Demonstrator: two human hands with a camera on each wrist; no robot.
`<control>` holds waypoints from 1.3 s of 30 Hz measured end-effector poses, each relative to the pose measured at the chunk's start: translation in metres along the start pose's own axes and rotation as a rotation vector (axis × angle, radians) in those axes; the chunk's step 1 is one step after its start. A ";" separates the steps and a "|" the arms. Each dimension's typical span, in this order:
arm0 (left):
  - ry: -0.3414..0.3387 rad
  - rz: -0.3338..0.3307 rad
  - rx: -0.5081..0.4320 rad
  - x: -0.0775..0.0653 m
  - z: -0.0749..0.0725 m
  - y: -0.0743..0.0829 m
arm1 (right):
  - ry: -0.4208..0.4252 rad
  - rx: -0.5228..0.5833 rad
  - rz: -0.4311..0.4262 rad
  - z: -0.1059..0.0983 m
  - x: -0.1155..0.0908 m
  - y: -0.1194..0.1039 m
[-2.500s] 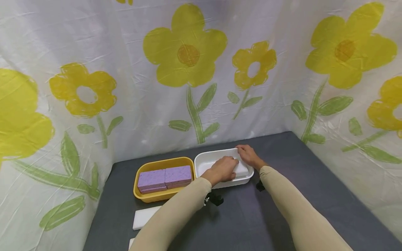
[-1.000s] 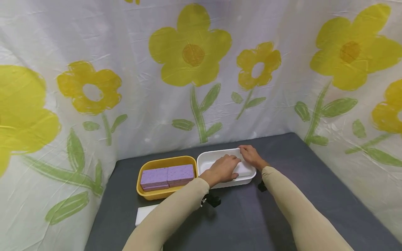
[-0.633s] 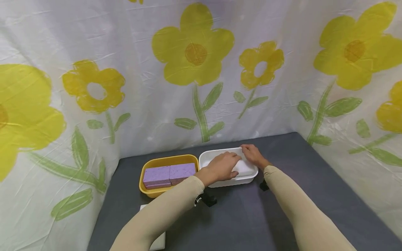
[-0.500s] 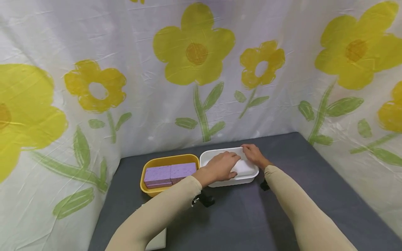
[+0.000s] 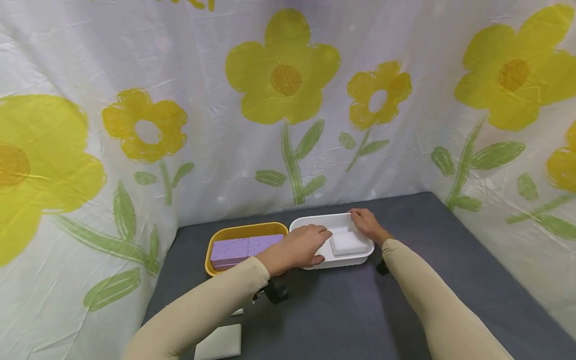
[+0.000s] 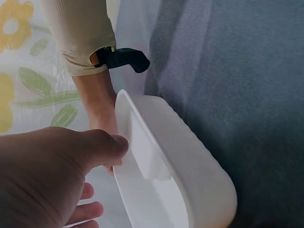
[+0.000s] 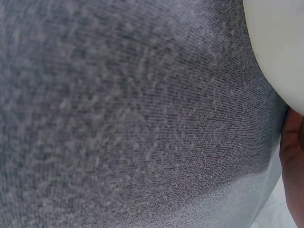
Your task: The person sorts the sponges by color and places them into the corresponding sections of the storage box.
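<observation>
A white block [image 5: 348,242], perhaps a sponge, lies flat at the right end of the oblong white tray [image 5: 346,261]. My left hand [image 5: 299,246] hovers over the tray's left part, fingers loosely extended and holding nothing; the left wrist view shows its thumb [image 6: 111,148] apart from the block. At the far right corner, my right hand [image 5: 366,224] grips the tray's rim. The right wrist view catches only part of that hand [image 7: 292,161] beside the tray's pale outer wall [image 7: 280,42].
Left of the white tray stands a yellow tray [image 5: 225,233] with stacked purple sponges [image 5: 230,250], partly behind the left forearm. White flat pieces [image 5: 220,342] lie on the dark grey tabletop [image 5: 333,315] at front left. A flower-printed curtain [image 5: 207,190] hangs behind and at both sides.
My left hand has let go of the white block and drawn back to the left, uncovering it. The right hand stays at the tray's corner. The head view has shifted slightly.
</observation>
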State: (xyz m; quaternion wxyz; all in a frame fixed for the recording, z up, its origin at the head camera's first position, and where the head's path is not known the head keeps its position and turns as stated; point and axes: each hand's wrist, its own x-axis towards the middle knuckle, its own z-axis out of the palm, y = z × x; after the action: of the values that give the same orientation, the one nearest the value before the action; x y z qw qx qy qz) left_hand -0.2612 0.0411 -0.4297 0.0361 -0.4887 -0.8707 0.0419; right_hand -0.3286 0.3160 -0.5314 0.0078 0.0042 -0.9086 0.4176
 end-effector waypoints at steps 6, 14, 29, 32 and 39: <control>0.004 0.022 0.008 -0.020 0.001 -0.006 | -0.011 0.004 0.003 0.002 0.001 0.002; -0.030 0.024 -0.033 -0.049 -0.004 -0.015 | -0.009 -0.016 -0.013 0.001 0.005 0.005; -0.191 -0.023 -0.122 -0.101 -0.003 -0.034 | -0.005 0.014 -0.018 -0.002 0.006 0.007; -0.202 -0.035 -0.156 -0.114 -0.005 -0.037 | -0.011 0.012 -0.017 -0.001 0.008 0.009; -0.282 -0.035 -0.208 -0.149 -0.010 -0.041 | -0.021 0.011 -0.013 -0.001 0.009 0.008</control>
State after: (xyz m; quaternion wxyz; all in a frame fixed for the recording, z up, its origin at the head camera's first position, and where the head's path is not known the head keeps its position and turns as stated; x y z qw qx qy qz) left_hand -0.2177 -0.1069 -0.4187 -0.1366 -0.4636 -0.8752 0.0193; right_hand -0.3381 0.3217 -0.5370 0.0008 0.0144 -0.9063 0.4223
